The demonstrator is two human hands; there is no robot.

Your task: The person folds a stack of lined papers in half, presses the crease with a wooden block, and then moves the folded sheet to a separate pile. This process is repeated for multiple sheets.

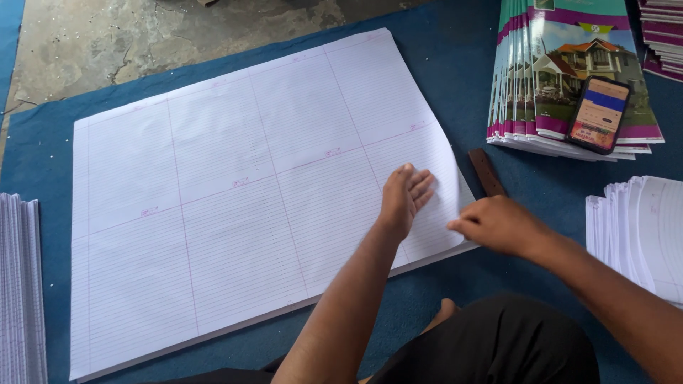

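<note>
A person sits on a blue mat (455, 64), seen from above through a head-worn camera. In front of them lies a stack of large ruled sheets (235, 199), white with fine lines and pink margins that divide the top sheet into 8 panels. The stack sits at a slight angle and takes up most of the middle of the view.

The left hand (404, 195) rests flat on the top sheet near its right edge, fingers stretched out and slightly spread, palm down, gripping nothing. The right hand (498, 224) is just beside it, at the right edge of the stack, with its fingers curled and pinched together on the paper's edge (how many sheets it has hold of cannot be told). The paper edge between the 2 hands is lifted a little.

Just beyond the right hand, a dark brown wooden stick (486, 171) lies on the mat, touching the corner of the stack. Farther back on the right is a pile of colourful booklet covers (548, 78) showing a house, with a smartphone (600, 114) lying on top, screen lit. To the far right is a pile of folded ruled paper (640, 227), and another pile of white paper (20, 284) sits at the left edge. Bare concrete floor (142, 35) shows beyond the mat.
</note>
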